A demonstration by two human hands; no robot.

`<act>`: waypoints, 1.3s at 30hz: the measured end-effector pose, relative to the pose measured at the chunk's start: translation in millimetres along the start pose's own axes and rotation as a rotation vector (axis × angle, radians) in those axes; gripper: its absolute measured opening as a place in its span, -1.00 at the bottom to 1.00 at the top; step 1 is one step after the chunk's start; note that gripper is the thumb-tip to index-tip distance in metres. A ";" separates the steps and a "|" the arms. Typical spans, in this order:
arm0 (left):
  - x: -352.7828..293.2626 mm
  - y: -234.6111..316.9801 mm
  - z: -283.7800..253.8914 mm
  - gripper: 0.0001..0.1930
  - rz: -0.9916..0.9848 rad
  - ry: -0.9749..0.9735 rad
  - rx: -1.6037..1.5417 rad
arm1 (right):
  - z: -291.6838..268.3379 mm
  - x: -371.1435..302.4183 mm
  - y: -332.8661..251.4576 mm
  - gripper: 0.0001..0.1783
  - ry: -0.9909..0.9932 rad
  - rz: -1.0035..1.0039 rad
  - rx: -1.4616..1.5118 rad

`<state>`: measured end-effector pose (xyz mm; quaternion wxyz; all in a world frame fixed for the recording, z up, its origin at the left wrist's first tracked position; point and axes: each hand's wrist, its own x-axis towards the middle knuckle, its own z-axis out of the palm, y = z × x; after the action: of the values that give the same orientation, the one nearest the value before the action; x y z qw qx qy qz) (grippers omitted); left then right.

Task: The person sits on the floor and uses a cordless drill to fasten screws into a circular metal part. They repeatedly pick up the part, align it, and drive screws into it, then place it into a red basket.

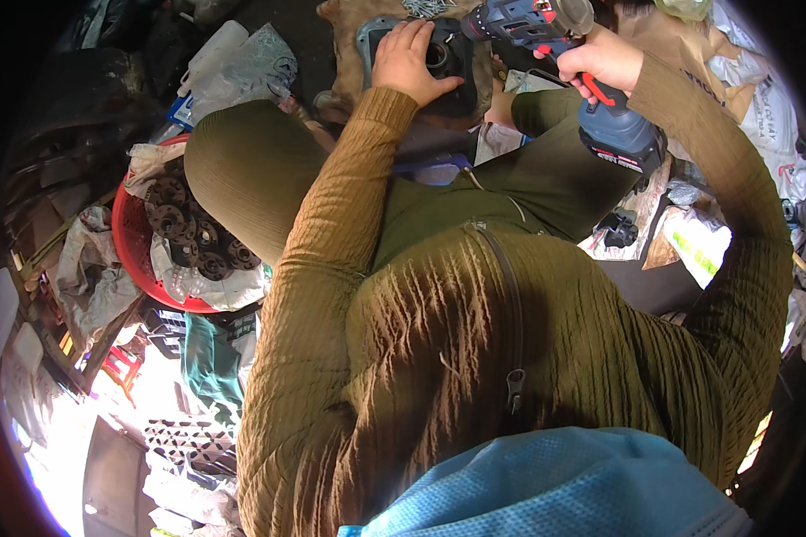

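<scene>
The right hand (603, 61) is wrapping round the grip of a blue-grey cordless drill (533, 25), with the forefinger lying by the red trigger; the battery (622, 148) is hanging low beneath it, so the tool is probably pulling heavily on the wrist, and the ridged grip is looking like its surest hold. The left hand (407, 63) is spreading its fingers and thumb wide over a dark housing (443, 98) with a round opening, pressing it from above rather than closing round it. The housing is lying on a brown sheet (345, 45) beyond the crossed legs; it is looking stiff, fairly weighty and perhaps greasy, so its outer rim is offering a better hold than the smooth face. The drill's chuck is pointing leftward by the housing's right edge; whether they are touching, I cannot tell. Small silvery fasteners (427, 7) are sitting just past the left hand. Bare feet (500, 107) are crowding the near side. A clear plastic bag (255, 67) is bunching to the left, and farther out a red basket (130, 246) is holding dark round metal parts (184, 224), with the left knee (242, 161) standing between it and the housing. White sacks (761, 107) are heaping at the far right.
</scene>
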<state>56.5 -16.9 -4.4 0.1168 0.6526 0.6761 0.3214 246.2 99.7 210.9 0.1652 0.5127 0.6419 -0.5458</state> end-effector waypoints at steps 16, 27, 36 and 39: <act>-2.7 5.6 -10.1 -0.06 -0.110 -0.045 -0.173 | -6.5 26.9 -22.9 -0.76 -0.091 0.157 -0.318; -3.2 8.9 -12.1 -0.05 -0.145 -0.026 -0.231 | -13.6 40.5 -32.9 -0.87 -0.162 0.093 -0.429; -2.7 10.2 -13.7 -0.06 -0.155 -0.014 -0.258 | -13.4 53.1 -29.0 -0.82 -0.218 0.128 -0.492; -4.3 8.0 -7.9 -0.07 -0.147 -0.012 -0.248 | -14.6 54.1 -25.6 -0.81 -0.236 0.080 -0.468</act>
<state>58.9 -23.8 5.2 0.2235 0.5839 0.6765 0.3892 207.1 141.3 187.9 0.3745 0.4184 0.7061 -0.4314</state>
